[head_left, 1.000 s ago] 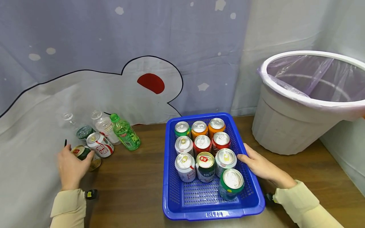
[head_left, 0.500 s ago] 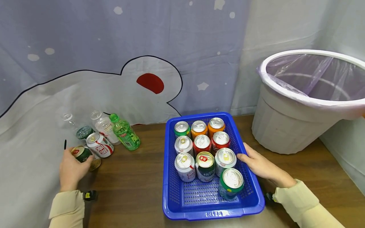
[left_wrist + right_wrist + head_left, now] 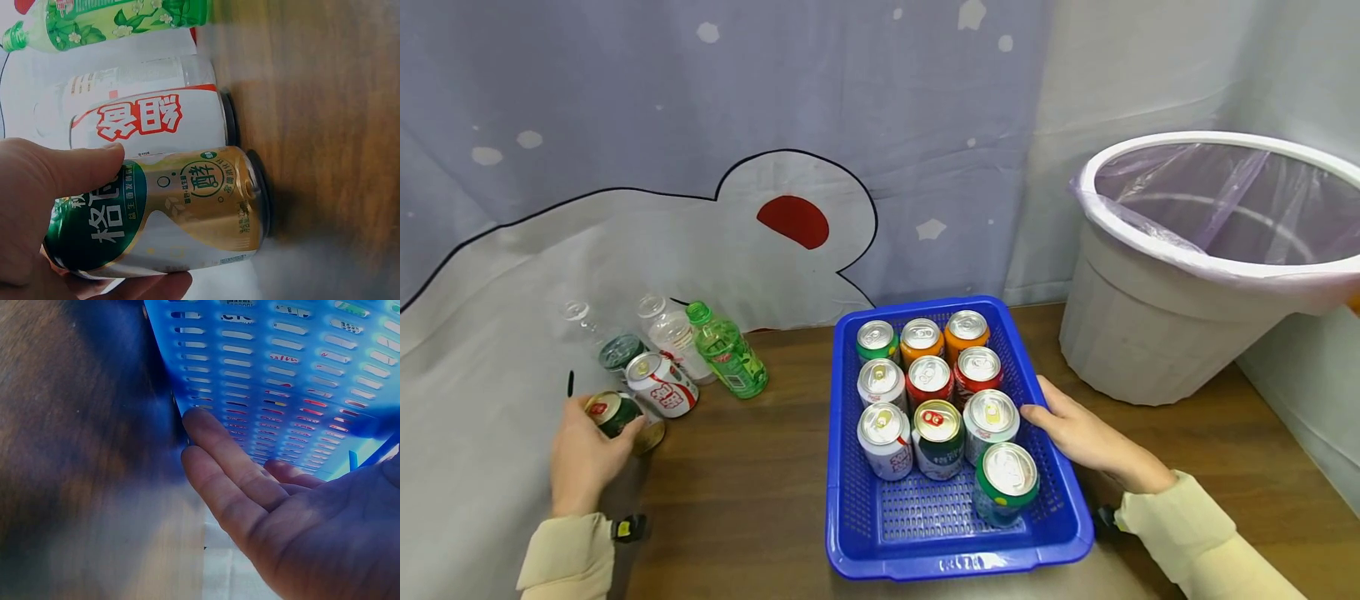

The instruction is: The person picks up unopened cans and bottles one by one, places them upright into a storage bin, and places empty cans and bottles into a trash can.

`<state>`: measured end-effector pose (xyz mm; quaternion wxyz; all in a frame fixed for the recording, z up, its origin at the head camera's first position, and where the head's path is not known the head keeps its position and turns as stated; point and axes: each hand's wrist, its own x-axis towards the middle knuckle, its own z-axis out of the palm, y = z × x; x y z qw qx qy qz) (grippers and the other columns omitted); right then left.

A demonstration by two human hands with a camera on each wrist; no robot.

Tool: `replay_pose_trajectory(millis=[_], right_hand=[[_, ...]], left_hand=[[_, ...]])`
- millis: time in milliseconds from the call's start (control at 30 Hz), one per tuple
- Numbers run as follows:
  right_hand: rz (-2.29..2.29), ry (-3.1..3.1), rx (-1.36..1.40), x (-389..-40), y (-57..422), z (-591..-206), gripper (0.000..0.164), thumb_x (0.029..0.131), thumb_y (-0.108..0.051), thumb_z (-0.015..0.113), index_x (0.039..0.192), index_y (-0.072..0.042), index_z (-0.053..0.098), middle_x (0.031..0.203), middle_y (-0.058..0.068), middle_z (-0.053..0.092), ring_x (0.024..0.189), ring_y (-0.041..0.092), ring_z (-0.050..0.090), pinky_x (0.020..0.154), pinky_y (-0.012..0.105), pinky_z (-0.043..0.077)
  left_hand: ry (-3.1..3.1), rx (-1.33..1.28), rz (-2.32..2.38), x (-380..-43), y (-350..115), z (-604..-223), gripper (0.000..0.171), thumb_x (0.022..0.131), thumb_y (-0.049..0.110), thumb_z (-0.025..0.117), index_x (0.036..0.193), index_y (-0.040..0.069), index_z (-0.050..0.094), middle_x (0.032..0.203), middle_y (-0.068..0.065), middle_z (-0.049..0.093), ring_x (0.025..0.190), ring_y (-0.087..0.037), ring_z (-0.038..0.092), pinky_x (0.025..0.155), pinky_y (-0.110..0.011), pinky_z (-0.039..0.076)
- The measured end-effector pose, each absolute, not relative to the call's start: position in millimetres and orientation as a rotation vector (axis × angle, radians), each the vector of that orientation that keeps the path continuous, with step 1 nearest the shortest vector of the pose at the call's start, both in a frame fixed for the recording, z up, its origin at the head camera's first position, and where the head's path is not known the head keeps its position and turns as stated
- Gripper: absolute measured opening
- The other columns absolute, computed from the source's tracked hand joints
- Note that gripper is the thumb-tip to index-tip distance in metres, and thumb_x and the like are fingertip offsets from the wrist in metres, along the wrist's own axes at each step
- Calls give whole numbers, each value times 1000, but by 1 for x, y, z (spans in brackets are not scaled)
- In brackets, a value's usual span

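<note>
My left hand (image 3: 585, 454) grips a green, white and gold drink can (image 3: 187, 219) at the left of the table, thumb on one side and fingers on the other. I cannot tell whether its base is off the table. Right behind it stands a white can with red lettering (image 3: 662, 385). My right hand (image 3: 1093, 433) holds the right edge of a blue plastic basket (image 3: 958, 563), thumb over the rim and fingers along the outside of the slotted wall (image 3: 237, 362). Inside the basket, several cans stand upright in rows, with a green-topped can (image 3: 1007, 483) nearest me.
A green bottle (image 3: 727, 350), a clear bottle (image 3: 677, 333) and a dark-green-topped container (image 3: 621, 352) stand behind the left cans. At the back right is a large white bin (image 3: 1142, 333) with a purple liner. A patterned curtain (image 3: 625, 108) borders the table.
My left hand has drawn the green and gold can slightly toward me, away from the white can. My right hand stays at the basket's edge.
</note>
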<state>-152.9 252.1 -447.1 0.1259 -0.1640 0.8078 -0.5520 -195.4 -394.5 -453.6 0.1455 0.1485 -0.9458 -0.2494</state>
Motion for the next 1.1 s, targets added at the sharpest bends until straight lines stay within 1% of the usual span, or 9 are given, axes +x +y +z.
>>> replay_pose_trajectory(millis=[300,433,567,667,733,800,900,1000,1100], right_hand=[[-1599,2353,-440,-153,253,-447,57,109,-13,41,158,5,19,144,39,44,113,39,68,81,45,64],[-1593,2356,-434,-153,252,-447,57,109,-13,42,158,4,19,145,39,43,114,40,68,80,45,64],[-1598,2353,-447,-153,252,-446,58,109,-12,42,159,5,18,146,40,41,114,41,68,80,46,64],[-1600,2351,-460,-153,252,-446,59,109,-12,41,159,6,17,146,40,41,115,42,68,80,46,64],[-1598,2355,-453,-153,252,-446,58,109,-12,42,159,5,17,146,40,41,115,42,68,80,46,64],[-1594,2361,-443,-153,252,-447,58,109,-12,42,159,5,18,147,39,41,116,42,67,80,45,64],[-1593,2365,-440,-153,252,-447,58,109,-12,42,159,5,18,147,39,41,116,43,67,81,46,64],[-1601,2356,-458,-153,252,-447,59,108,-11,41,159,5,16,147,40,40,116,43,67,80,47,64],[-1608,2349,-468,-152,252,-447,59,108,-11,41,159,6,16,147,40,39,116,42,67,80,46,64]], left_hand=[[-2667,338,-677,-177,-382,-451,77,87,29,81,142,-9,41,124,-35,55,108,-53,56,87,-63,43],[-2643,284,-654,-164,-367,-442,79,86,29,82,143,-8,42,118,-34,58,101,-50,58,85,-61,43],[-2599,198,-613,-153,-345,-427,79,83,29,86,141,-6,46,104,-27,61,80,-36,59,73,-50,43],[-2551,113,-587,-144,-326,-414,79,78,27,90,139,-4,50,93,-20,63,66,-18,55,67,-38,41],[-2512,52,-589,-138,-313,-406,80,74,24,92,138,-2,52,91,-17,63,61,-8,51,65,-31,40],[-2474,-13,-597,-132,-301,-398,81,71,22,94,138,0,54,93,-15,64,59,-2,48,63,-26,38],[-2420,-127,-641,-123,-281,-388,82,68,19,96,138,1,55,103,-16,67,58,1,44,62,-20,36],[-2384,-239,-683,-113,-262,-378,84,65,16,98,138,2,56,114,-14,68,65,-2,45,67,-18,38],[-2365,-353,-714,-104,-245,-370,87,63,14,99,139,3,57,119,-10,68,81,-6,53,75,-16,40]])
